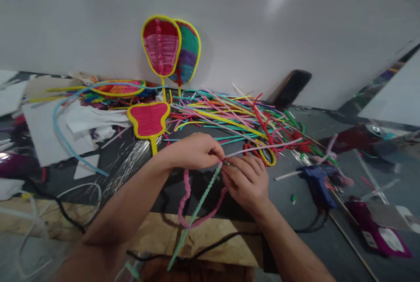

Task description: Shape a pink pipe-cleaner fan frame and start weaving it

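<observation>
My left hand (pixel 197 151) and my right hand (pixel 247 181) meet fingertip to fingertip, both closed on the top of a pipe-cleaner frame. This frame has a curved pink twisted outline (pixel 181 207) and a green twisted stem (pixel 205 194) down its middle, which runs on below the outline. From the pinched spot a straight lilac pipe cleaner (pixel 272 147) reaches out to the right. Fingers hide the exact join and part of the pink outline. Just beyond my left wrist lies a small yellow-edged pink fan (pixel 150 121).
Two yellow-rimmed fans (pixel 160 46) lean on the white wall. Loose pipe cleaners (pixel 223 116) heap behind my hands, with scissors (pixel 269 156) at their near edge. A phone (pixel 292 89) leans farther back. On the right sits a blue glue gun (pixel 316 186); its black cable crosses the front.
</observation>
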### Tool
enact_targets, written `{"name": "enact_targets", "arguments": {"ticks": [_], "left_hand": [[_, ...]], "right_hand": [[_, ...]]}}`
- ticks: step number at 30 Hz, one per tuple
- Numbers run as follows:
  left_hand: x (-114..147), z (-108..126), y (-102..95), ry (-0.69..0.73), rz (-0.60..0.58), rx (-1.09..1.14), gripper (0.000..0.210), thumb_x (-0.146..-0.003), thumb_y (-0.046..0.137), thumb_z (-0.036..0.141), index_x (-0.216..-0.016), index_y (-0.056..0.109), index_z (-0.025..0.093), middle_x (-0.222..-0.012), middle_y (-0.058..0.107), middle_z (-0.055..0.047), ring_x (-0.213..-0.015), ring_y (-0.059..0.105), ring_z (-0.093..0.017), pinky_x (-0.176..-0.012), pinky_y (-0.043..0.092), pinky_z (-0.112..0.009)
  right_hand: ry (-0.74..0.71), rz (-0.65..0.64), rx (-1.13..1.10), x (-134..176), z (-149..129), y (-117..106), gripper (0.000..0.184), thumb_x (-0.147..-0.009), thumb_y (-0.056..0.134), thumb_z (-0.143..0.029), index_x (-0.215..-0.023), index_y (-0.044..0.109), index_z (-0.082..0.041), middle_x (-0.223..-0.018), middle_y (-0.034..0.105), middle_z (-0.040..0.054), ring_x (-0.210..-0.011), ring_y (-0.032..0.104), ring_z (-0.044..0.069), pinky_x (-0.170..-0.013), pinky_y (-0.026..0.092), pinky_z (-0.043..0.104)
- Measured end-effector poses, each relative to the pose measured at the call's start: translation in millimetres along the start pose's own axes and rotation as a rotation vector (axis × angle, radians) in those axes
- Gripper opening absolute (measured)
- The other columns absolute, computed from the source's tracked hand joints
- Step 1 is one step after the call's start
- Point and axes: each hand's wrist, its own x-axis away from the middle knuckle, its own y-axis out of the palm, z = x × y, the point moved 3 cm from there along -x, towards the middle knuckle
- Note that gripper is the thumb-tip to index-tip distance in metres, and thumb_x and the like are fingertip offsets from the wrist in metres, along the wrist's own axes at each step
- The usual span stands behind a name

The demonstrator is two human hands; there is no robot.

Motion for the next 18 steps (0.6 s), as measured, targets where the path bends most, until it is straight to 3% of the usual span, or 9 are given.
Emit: {"name": "enact_targets", "arguments": {"ticks": [18], "left_hand": [[-2.2, 2.8, 1.2, -0.002, -0.006, -0.049, 0.028, -0.072, 0.047, 0.016, -0.084, 0.072, 0.021, -0.077, 0.072, 0.0, -0.072, 0.062, -0.015, -0.064, 0.039, -0.022]], "right_hand": [[0.038, 0.024, 0.041, -2.5, -8.2, 6.3, 0.021, -0.075, 0.057, -0.01, -0.091, 0.057, -0.024, -0.093, 0.068, 0.0041, -0.084, 0.061, 0.019, -0.075, 0.045, 0.035]]}}
